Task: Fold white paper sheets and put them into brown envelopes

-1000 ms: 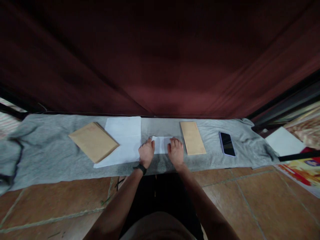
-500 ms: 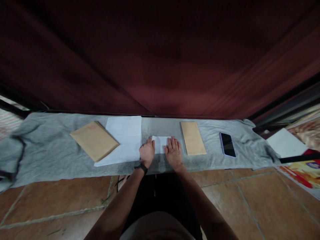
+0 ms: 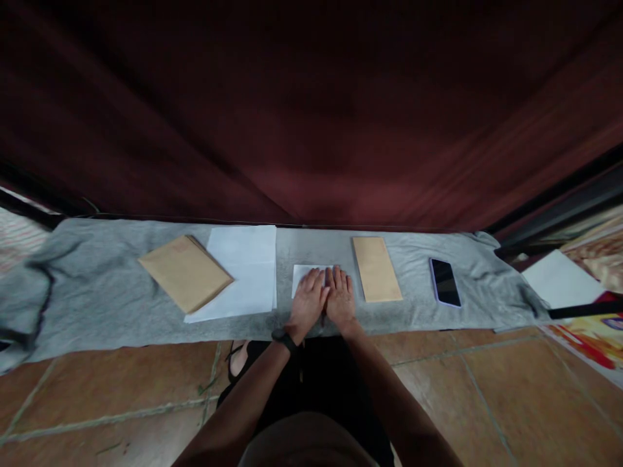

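A small folded piece of white paper lies on the grey cloth in front of me, partly covered by both hands. My left hand rests flat on its middle, fingers stretched forward. Beside it, my right hand presses flat over the paper's right end, and the two hands touch or nearly touch. A brown envelope lies just right of my right hand. To the left are larger white sheets, with a stack of brown envelopes overlapping their left part.
Grey cloth covers the long narrow bench. A phone lies on it at the right. Dark red fabric hangs along the far edge. A white board or sheet is beyond the right end, and floor tiles show below.
My left hand has moved right from the paper's left edge onto its middle, beside my right hand, and its fingers now lie flat. My right hand stays nearly in place.
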`<state>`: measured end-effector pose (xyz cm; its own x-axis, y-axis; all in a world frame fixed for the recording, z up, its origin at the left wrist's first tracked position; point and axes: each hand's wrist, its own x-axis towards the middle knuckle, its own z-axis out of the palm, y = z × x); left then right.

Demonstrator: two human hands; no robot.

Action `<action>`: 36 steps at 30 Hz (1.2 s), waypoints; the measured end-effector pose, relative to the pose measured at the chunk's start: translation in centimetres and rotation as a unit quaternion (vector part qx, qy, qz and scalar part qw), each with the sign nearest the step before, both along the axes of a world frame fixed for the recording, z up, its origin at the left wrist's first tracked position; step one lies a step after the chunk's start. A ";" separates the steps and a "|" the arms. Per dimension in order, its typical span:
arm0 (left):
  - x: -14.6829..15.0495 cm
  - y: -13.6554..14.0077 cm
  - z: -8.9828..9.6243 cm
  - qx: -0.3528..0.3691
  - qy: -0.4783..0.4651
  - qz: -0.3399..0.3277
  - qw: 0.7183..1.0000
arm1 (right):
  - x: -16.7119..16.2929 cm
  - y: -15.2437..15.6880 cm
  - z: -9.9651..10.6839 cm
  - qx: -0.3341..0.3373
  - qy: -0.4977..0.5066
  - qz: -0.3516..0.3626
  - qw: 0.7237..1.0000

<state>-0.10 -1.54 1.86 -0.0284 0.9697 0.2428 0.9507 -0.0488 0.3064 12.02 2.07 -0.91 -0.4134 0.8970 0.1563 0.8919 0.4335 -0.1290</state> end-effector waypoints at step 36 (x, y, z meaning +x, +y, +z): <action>-1.7 0.4 -2.0 -0.062 0.047 0.038 0.996 | -1.4 0.9 0.4 -0.020 0.073 0.094 0.993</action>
<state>-1.84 -1.18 -0.13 -0.0853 0.9882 0.1270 0.9749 0.0564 0.2155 10.61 3.01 -0.54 -0.5502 0.8126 0.1922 0.7661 0.5828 -0.2710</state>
